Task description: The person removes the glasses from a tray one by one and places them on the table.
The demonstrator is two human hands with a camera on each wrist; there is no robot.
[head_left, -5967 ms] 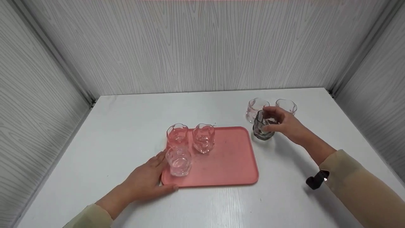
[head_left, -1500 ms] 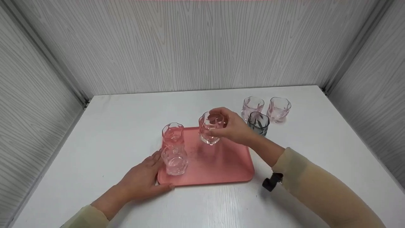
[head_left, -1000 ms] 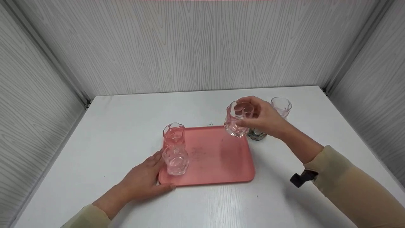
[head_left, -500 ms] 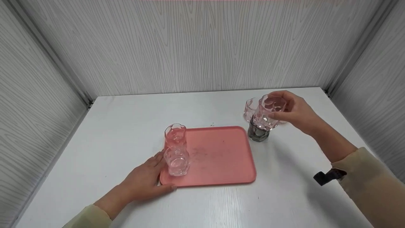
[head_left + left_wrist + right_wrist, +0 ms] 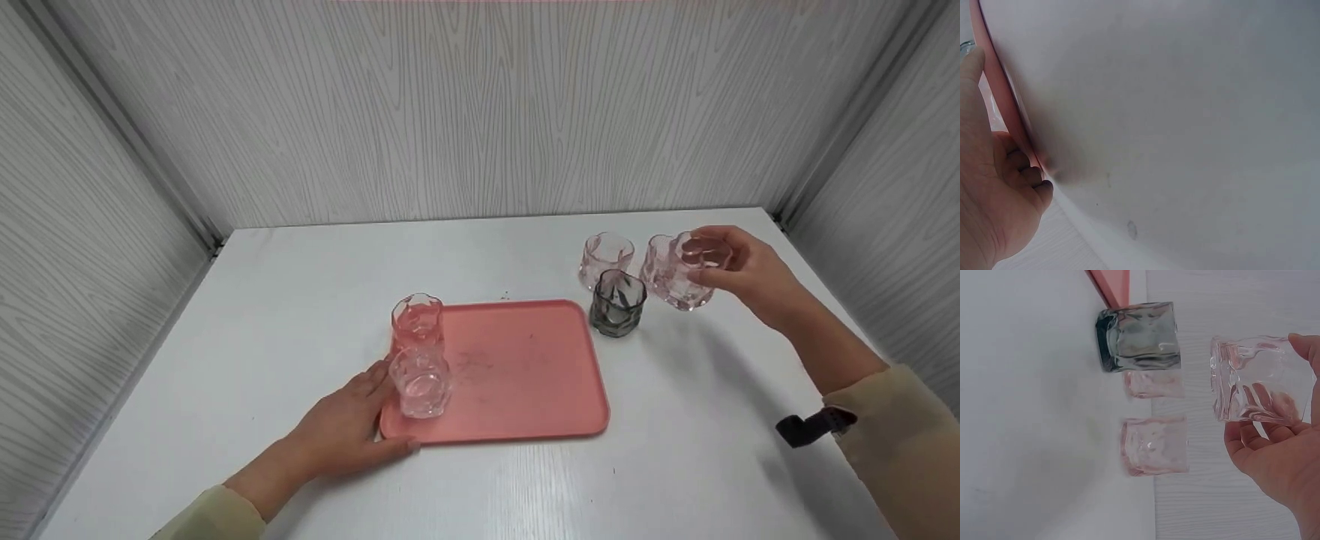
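Note:
In the head view my right hand [image 5: 750,274] holds a faintly pink clear glass tumbler [image 5: 694,289] by its side, upright, in front of another pink tumbler [image 5: 658,259]. The right wrist view shows the held tumbler [image 5: 1252,377] raised above the table, thumb on one side and fingers on the other. My left hand [image 5: 341,427] holds the near left corner of a pink tray [image 5: 525,367], fingers along the left edge and thumb at the front edge. Two clear tumblers stand on the tray's left side, one tumbler [image 5: 424,394] in front of the other tumbler [image 5: 417,319].
A smoky grey tumbler [image 5: 617,304] stands on the white table [image 5: 525,487] just beyond the tray's right edge. Behind it is a pink tumbler [image 5: 604,255]. White wood-grain panels [image 5: 480,112] enclose the table at the back and sides.
The grey tumbler, gripped earlier, now stands by the tray. My right hand has taken a clear tumbler from the tray and carried it right, past the grey one. My left hand has stayed put.

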